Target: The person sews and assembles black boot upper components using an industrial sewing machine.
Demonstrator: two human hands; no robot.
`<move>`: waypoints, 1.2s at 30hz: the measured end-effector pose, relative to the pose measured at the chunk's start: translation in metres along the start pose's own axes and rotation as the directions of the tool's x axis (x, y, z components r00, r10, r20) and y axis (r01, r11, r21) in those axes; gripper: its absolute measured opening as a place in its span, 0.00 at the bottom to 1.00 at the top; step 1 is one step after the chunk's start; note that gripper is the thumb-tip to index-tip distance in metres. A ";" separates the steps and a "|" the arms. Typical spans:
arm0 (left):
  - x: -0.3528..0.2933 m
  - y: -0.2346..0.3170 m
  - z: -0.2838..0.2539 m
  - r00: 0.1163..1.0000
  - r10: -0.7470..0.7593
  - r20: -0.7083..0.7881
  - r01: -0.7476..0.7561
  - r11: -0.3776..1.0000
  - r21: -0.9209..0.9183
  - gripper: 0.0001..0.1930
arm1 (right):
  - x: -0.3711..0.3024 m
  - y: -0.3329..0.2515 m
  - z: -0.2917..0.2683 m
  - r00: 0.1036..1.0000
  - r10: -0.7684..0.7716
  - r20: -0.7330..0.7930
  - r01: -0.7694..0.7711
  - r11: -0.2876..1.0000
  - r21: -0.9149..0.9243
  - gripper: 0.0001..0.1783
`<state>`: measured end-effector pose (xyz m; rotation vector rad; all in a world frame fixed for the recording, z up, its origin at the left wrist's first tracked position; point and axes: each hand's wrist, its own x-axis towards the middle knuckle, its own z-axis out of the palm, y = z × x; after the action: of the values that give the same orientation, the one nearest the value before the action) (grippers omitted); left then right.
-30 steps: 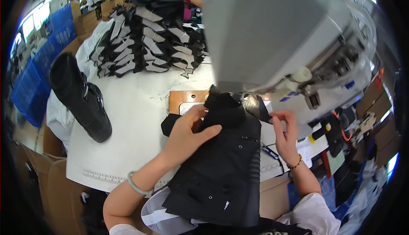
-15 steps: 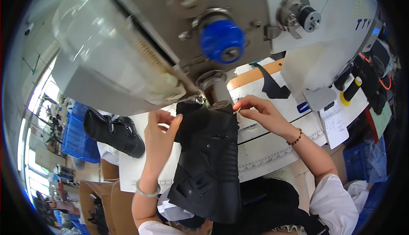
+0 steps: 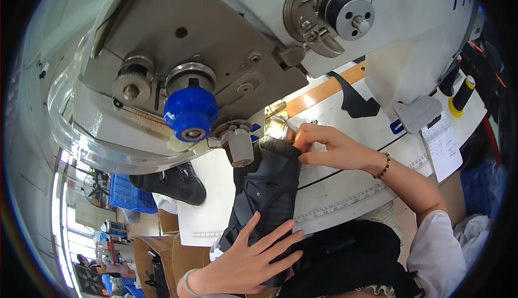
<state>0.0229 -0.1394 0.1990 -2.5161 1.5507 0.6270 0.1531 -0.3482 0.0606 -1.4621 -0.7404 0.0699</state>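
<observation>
A black boot upper (image 3: pixel 274 182) lies lengthwise under the head of a grey sewing machine (image 3: pixel 237 44), its far end by the needle area, which the machine partly hides. My left hand (image 3: pixel 245 265) rests on the near part of the upper with fingers spread. At the far right edge of the upper, my right hand (image 3: pixel 334 148) pinches the material between thumb and fingers. A blue knob (image 3: pixel 190 109) sits on the machine face above the work. To the left lies a black boot (image 3: pixel 178 185) on its side.
A ruler strip (image 3: pixel 345 201) runs along the white table. At the right are a black and yellow thread spool (image 3: pixel 462 97) and a paper slip (image 3: pixel 443 144). A black cut piece (image 3: pixel 353 98) lies behind. Blue crates (image 3: pixel 128 192) and a cardboard box (image 3: pixel 186 255) stand at the left.
My left hand has moved from beside the upper's far end down onto its near part, fingers spreading. My right hand still grips the far edge. The view has shifted, showing the machine higher and further left.
</observation>
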 end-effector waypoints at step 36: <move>-0.046 -0.062 0.029 0.904 0.069 -0.422 -0.292 0.821 -0.491 0.14 | 0.017 -0.019 0.024 0.910 0.349 0.225 -0.415 0.779 0.470 0.14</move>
<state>0.0510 -0.0631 0.1842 -3.0841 2.0135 0.7112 0.1477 -0.3223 0.0833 -1.0758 -0.4586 0.6373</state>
